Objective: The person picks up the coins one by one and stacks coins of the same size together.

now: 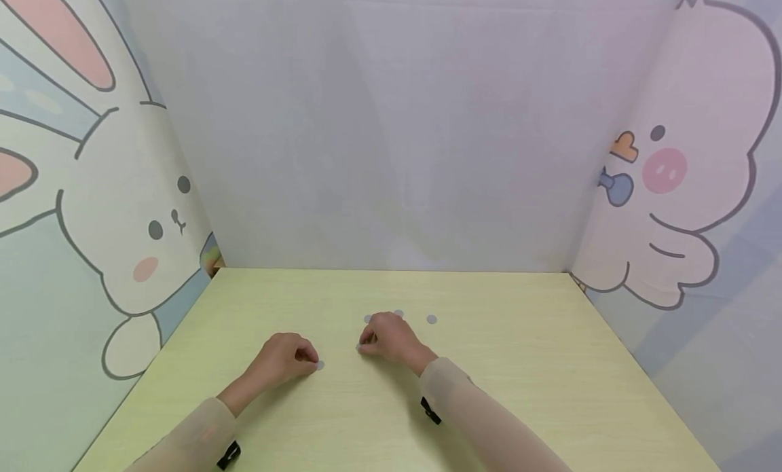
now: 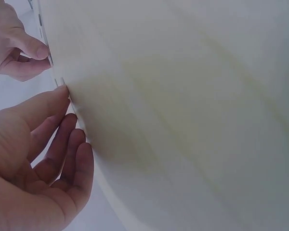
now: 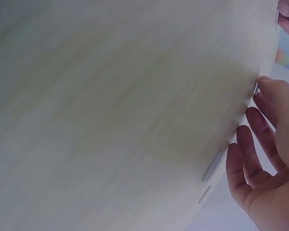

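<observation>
Discs (image 1: 432, 319), small, round and grey, lie on a pale yellow table (image 1: 525, 370) around the middle of the head view. Left of the frame's centre, the left hand (image 1: 281, 360) pinches the edge of one, the nearest disc (image 1: 320, 365), between thumb and forefinger, its other fingers loosely curled. Near the lower centre, the right hand (image 1: 391, 337) pinches a second disc (image 1: 359, 348), which its fingertips partly hide. Three more sit just beyond that hand: two close to its knuckles, partly covered, and one fully visible to their right. Both arms wear beige sleeves (image 1: 482, 418). A whitish curtain (image 1: 379, 132) fills the upper middle, with a cartoon rabbit (image 1: 122, 234) at far left and a cartoon chick (image 1: 702, 153) at upper right.
</observation>
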Available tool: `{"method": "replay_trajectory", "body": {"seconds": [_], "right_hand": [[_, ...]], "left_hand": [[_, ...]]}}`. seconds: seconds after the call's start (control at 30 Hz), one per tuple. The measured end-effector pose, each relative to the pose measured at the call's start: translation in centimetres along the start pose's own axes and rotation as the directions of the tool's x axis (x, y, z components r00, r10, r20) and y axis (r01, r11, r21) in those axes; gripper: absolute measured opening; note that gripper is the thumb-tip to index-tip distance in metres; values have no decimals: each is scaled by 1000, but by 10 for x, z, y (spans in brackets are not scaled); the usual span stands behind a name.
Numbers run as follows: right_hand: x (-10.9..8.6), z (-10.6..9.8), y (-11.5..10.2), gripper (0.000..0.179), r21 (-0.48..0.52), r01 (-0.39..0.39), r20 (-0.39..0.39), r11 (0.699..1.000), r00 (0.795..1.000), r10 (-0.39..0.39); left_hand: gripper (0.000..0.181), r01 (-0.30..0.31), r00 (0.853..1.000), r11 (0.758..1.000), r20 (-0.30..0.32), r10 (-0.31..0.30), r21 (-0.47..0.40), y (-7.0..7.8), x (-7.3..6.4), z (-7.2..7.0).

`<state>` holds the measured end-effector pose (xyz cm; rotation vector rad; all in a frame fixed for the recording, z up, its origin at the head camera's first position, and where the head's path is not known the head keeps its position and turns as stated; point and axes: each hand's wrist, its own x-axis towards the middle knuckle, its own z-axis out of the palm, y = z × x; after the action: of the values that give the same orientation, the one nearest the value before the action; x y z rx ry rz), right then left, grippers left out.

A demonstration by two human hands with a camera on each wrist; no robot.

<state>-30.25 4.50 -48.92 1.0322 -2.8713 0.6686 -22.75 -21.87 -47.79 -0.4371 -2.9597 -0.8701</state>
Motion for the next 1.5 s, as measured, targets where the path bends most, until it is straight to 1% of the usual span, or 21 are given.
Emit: {"method": "replay_trajectory", "body": {"seconds": [0.17, 0.33, 0.63, 0.87, 1.03, 1.23, 1.37, 1.5], "right_hand": [[1, 3, 0, 8, 1, 13, 9, 1000, 1000, -14], [2, 5, -5, 9, -16, 48, 4, 999, 999, -48], [2, 8, -17, 8, -31, 88, -8, 996, 996, -89], [4, 10, -28, 9, -62, 123, -10, 990, 992, -124], [7, 13, -40, 9, -47, 146, 5, 988, 989, -145], [12, 18, -51, 9, -61, 165, 19, 984, 986, -165], [13, 21, -55, 8, -63, 170, 16, 983, 985, -169], [15, 25, -56, 8, -52, 161, 15, 986, 987, -160]], "left_hand": [[12, 10, 1000, 1000, 2, -10, -4, 0, 0, 0], [12, 11, 1000, 1000, 3, -11, -3, -1, 0, 1], [13, 9, 1000, 1000, 0, -9, -4, -1, 1, 1], [13, 8, 1000, 1000, -2, -8, 0, 1, 1, 0], [12, -7, 1000, 1000, -6, 7, 5, 0, 0, 0], [12, -13, 1000, 1000, 7, 13, -20, -1, 0, 0], [12, -13, 1000, 999, 16, 13, -34, 0, 0, -1], [12, -28, 1000, 999, 12, 28, -33, 0, -1, -2]]}}
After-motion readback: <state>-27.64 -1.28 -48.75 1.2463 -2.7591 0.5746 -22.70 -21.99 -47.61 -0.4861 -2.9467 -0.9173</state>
